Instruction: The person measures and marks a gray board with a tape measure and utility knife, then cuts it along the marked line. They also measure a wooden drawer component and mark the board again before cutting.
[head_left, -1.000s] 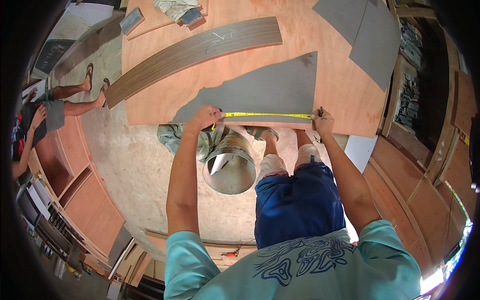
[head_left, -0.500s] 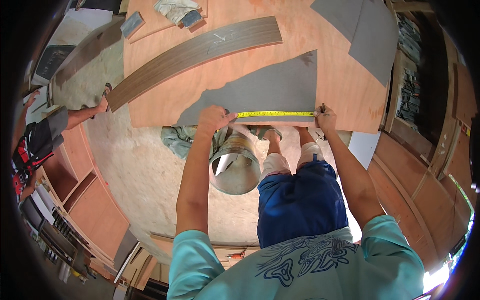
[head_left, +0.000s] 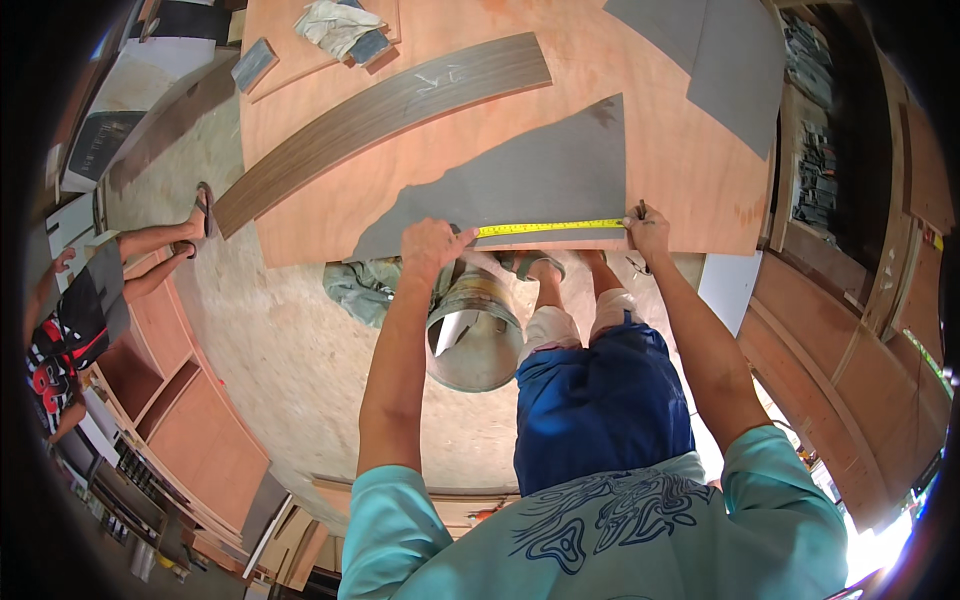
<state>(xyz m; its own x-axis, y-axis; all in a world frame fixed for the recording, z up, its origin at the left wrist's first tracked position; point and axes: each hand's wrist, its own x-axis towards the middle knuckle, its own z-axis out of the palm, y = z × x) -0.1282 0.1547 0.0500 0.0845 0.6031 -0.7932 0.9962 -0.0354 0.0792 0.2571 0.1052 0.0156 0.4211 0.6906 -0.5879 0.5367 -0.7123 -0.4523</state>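
Observation:
A yellow tape measure (head_left: 552,229) is drawn out straight along the near edge of a grey sheet (head_left: 530,178) with one ragged side. My left hand (head_left: 430,243) is closed around the tape's left end; the case is mostly hidden in the palm. At the sheet's right corner, my right hand (head_left: 649,231) pinches the other end of the tape. A short dark stick, perhaps a pencil (head_left: 641,208), pokes up between the right fingers. The sheet lies flat on a large wooden board (head_left: 690,215).
Across the board lies a long brown wood-grain plank (head_left: 390,115). Further back are a crumpled cloth (head_left: 338,28) and a grey block (head_left: 256,66). More grey sheet (head_left: 735,85) covers the far right. A bucket (head_left: 475,345) stands below the near edge. Another person (head_left: 75,320) is at far left.
Both hands keep the tape stretched over the sheet in about the same place. The view has shifted slightly. The other person's legs at the left have changed position, and both feet now show.

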